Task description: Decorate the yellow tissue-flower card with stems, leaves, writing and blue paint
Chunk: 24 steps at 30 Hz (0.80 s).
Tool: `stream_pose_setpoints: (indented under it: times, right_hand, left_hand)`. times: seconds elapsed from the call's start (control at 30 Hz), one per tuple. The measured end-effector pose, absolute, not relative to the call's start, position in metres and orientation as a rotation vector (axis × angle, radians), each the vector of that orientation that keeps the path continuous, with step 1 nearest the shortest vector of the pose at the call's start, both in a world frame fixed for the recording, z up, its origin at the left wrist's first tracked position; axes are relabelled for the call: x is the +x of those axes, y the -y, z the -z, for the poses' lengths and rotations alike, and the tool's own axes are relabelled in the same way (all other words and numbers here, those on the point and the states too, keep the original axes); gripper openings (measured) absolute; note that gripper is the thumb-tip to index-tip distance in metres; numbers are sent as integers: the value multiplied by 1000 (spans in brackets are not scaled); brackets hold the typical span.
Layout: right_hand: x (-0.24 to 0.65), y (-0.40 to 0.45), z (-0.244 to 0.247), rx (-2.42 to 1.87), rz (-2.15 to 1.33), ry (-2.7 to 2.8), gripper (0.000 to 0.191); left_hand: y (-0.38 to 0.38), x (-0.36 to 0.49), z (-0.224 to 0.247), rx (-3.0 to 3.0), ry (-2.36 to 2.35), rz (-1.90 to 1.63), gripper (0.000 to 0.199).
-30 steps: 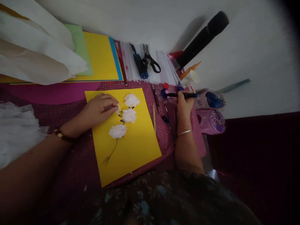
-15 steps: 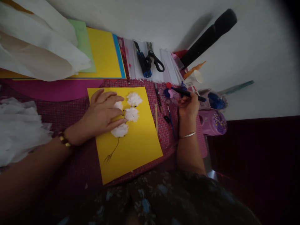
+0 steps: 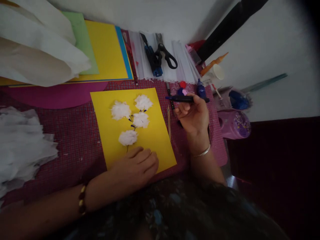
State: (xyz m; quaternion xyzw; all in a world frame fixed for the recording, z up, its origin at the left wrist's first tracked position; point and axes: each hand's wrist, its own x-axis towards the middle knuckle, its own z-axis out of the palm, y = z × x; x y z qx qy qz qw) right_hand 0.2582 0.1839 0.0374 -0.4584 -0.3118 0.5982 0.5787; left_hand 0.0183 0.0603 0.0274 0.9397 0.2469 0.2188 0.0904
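Yellow sheet (image 3: 160,146), one, lying on the cloth-covered surface (image 3: 77,133), bearing four white flowers: lower (image 3: 128,137), upper left (image 3: 120,110), upper right (image 3: 143,102) and middle (image 3: 140,120), with small dark marks between them and a thin stem (image 3: 127,148) below the lowest. Left hand (image 3: 135,166): palm down at the lower part of the sheet, fingers loosely bent and close together, covering much of the stem's run; no object shows in it, though the underside is hidden and how far it is closed there cannot be told. Right hand (image 3: 196,116): raised to the right of the sheet, palm partly turned up, thumb and fingers closed around a dark marker (image 3: 180,98), the other fingers curled. Marker: long axis nearly level across the view, narrow end pointing left toward the upper flowers, just beside the sheet's right edge and apart from the flowers. Right hand stands nearer the sheet's right edge; left hand stands nearer the lowest flower, which lies just beyond its fingers. Alongside: a wooden stick (image 3: 169,123) near the right edge; scissors (image 3: 162,48) and a blue-and-black cutter (image 3: 151,56) on white strips behind.
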Motion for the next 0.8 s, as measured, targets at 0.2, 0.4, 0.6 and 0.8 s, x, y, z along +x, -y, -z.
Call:
stream_pose_setpoints:
  times: [0.2,0.4,0.6,0.8]
  right_hand:
    - [228,-134,-35,-1092,-1604,643,16]
    - [218,-108,-13,-1135,-1474,726,17]
    - [216,-101,-5,-1205,-1330,1196,22]
    - [215,-100,-7,-1178,-1190,1392,18]
  left_hand:
    - [-84,0,-26,2799,-1181,-494,20]
    - [-83,-22,-19,2888,-907,-484,26]
    - [-82,-23,-17,2846,-914,-546,22]
    - [-82,-23,-17,2837,-922,-489,23]
